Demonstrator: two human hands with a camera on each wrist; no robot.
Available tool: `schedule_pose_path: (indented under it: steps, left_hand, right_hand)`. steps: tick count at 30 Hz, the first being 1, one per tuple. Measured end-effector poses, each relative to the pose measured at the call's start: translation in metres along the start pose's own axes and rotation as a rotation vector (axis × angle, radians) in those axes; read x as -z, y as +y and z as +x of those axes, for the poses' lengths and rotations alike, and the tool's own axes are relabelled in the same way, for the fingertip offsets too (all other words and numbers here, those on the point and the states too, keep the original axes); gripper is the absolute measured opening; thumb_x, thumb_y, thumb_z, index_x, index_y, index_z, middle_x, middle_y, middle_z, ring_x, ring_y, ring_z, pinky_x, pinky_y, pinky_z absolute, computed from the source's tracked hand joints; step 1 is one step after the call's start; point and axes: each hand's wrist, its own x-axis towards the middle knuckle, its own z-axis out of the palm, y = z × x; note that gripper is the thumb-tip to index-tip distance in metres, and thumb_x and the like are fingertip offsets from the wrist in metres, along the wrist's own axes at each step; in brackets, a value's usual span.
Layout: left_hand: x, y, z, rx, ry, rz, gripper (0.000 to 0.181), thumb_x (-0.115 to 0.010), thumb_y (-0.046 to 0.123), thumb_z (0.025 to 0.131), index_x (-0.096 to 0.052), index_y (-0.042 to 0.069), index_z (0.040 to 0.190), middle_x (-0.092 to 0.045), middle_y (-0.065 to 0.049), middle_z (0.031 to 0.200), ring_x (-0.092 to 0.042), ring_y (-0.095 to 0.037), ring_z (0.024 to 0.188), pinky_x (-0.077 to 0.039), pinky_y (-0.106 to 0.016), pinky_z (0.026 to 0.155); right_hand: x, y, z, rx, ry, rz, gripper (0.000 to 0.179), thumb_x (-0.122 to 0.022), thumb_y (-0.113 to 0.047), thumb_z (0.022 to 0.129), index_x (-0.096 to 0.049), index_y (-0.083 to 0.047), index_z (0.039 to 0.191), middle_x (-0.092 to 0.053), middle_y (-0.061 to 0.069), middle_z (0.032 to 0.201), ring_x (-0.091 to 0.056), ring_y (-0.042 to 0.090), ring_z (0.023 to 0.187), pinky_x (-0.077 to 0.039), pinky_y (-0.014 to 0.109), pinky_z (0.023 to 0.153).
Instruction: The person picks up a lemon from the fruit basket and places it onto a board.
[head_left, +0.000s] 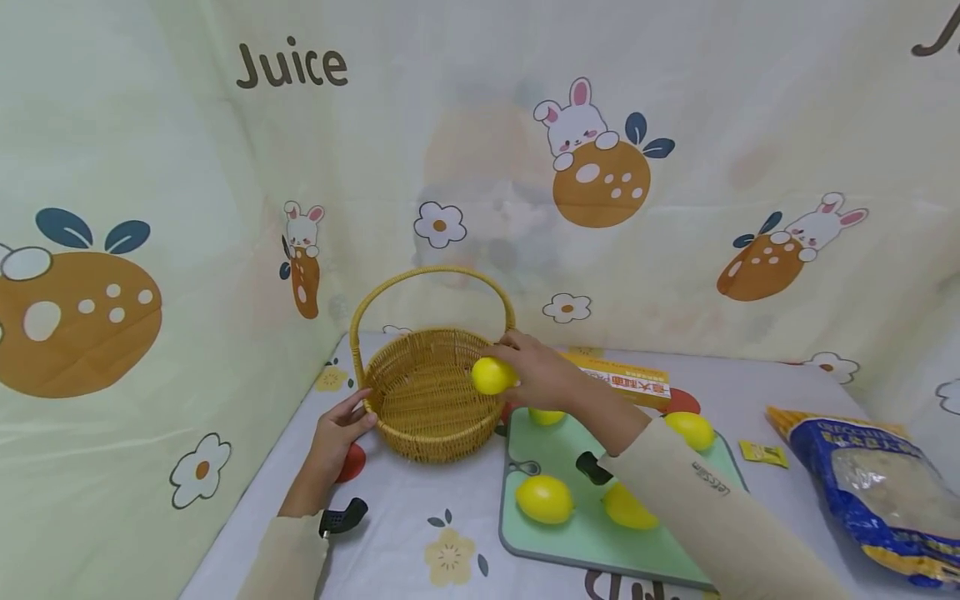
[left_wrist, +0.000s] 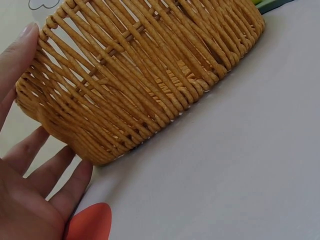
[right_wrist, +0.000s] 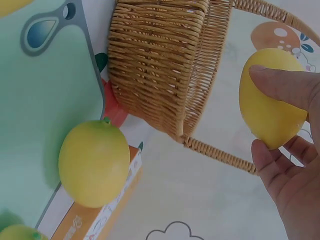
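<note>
a lemon (head_left: 492, 376) is pinched in the right hand (head_left: 542, 375) just over the wicker basket (head_left: 427, 404) rim. the basket is steadied by the open left hand (head_left: 335, 433). the lemon is best lowered gently, clear of the handle.

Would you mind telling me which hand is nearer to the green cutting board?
Right. The right hand holds a lemon over the basket's rim, just beyond the board. The left hand rests against the basket's far side.
</note>
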Motion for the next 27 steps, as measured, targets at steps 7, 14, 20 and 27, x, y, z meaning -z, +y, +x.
schedule_pose_path:
  steps: [7, 14, 20, 27]
  left_hand:
    - [0.000, 0.001, 0.000, 0.006, 0.000, 0.000, 0.053, -0.072, 0.012, 0.090, -0.053, 0.009, 0.140, -0.042, -0.006, 0.149, -0.044, -0.026, 0.132, -0.033, -0.042, 0.109]
    - [0.001, 0.002, -0.001, 0.024, 0.002, 0.013, 0.054, -0.072, 0.013, 0.090, -0.053, 0.010, 0.141, -0.042, -0.005, 0.150, -0.043, -0.025, 0.133, -0.034, -0.040, 0.108]
    - [0.000, 0.004, -0.004, 0.030, -0.013, 0.005, 0.055, -0.070, 0.013, 0.091, -0.051, 0.011, 0.142, -0.040, -0.005, 0.151, -0.042, -0.024, 0.134, -0.035, -0.036, 0.106]
    - [0.000, 0.004, -0.004, 0.021, -0.016, -0.008, 0.055, -0.070, 0.011, 0.091, -0.050, 0.009, 0.143, -0.041, -0.004, 0.150, -0.043, -0.023, 0.133, -0.041, -0.023, 0.098]
  right_hand:
    - [0.007, 0.005, -0.018, -0.005, 0.032, -0.007, 0.065, -0.081, -0.026, 0.081, -0.053, -0.021, 0.139, -0.046, 0.002, 0.125, -0.048, 0.023, 0.108, -0.047, 0.042, 0.091]
    - [0.011, 0.012, -0.035, 0.001, 0.069, -0.031, 0.064, -0.083, -0.025, 0.079, -0.055, -0.018, 0.137, -0.047, 0.004, 0.123, -0.048, 0.025, 0.106, -0.048, 0.043, 0.090]
    - [0.012, 0.017, -0.051, -0.008, 0.086, -0.059, 0.064, -0.083, -0.018, 0.079, -0.055, -0.017, 0.136, -0.048, 0.005, 0.123, -0.048, 0.026, 0.107, -0.047, 0.044, 0.092]
    - [0.013, 0.024, -0.071, -0.064, 0.096, -0.046, 0.062, -0.083, -0.018, 0.079, -0.056, -0.019, 0.135, -0.047, 0.004, 0.124, -0.049, 0.026, 0.106, -0.050, 0.044, 0.089]
